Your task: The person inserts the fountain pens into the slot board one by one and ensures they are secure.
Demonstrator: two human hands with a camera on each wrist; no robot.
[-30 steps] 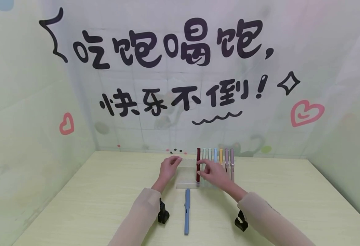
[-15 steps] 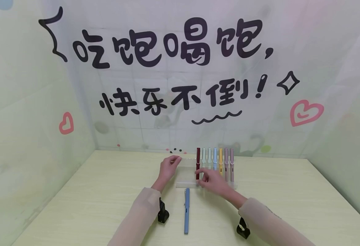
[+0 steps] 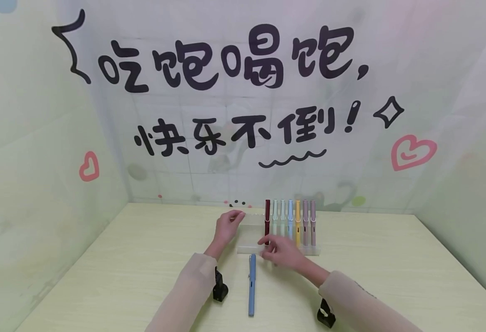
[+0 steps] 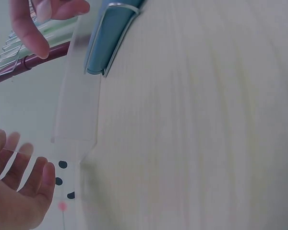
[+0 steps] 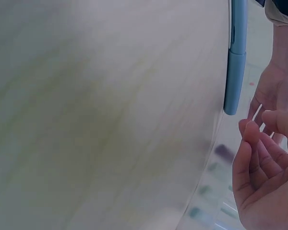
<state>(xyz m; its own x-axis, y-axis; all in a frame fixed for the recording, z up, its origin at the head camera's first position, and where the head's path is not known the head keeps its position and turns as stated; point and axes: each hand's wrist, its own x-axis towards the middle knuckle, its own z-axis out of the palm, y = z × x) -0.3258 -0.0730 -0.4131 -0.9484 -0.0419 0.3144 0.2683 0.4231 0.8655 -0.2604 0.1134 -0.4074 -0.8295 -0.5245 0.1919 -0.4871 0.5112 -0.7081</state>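
Observation:
A clear pen rack (image 3: 249, 250) stands at the back of the table. My left hand (image 3: 227, 228) pinches its upper left edge between thumb and fingers. Leaning in the rack is a dark red pen (image 3: 267, 221), leftmost of the row. Just in front of that pen's lower end is my right hand (image 3: 284, 252), loosely bent and holding nothing; the right wrist view shows its bare fingertips (image 5: 252, 132). A blue pen (image 3: 252, 286) lies on the table before the rack, clip end towards it.
Right of the dark red pen, the rack holds pale green pens (image 3: 275, 212), a light blue pen (image 3: 290, 212), a yellow pen (image 3: 298, 212) and mauve pens (image 3: 309, 212). A printed cloth wall (image 3: 243, 184) rises behind the table (image 3: 101, 276).
My right hand has let go of the dark red pen and drawn down towards the rack's front lip. The pen now rests in the rack. My left hand has stayed in place.

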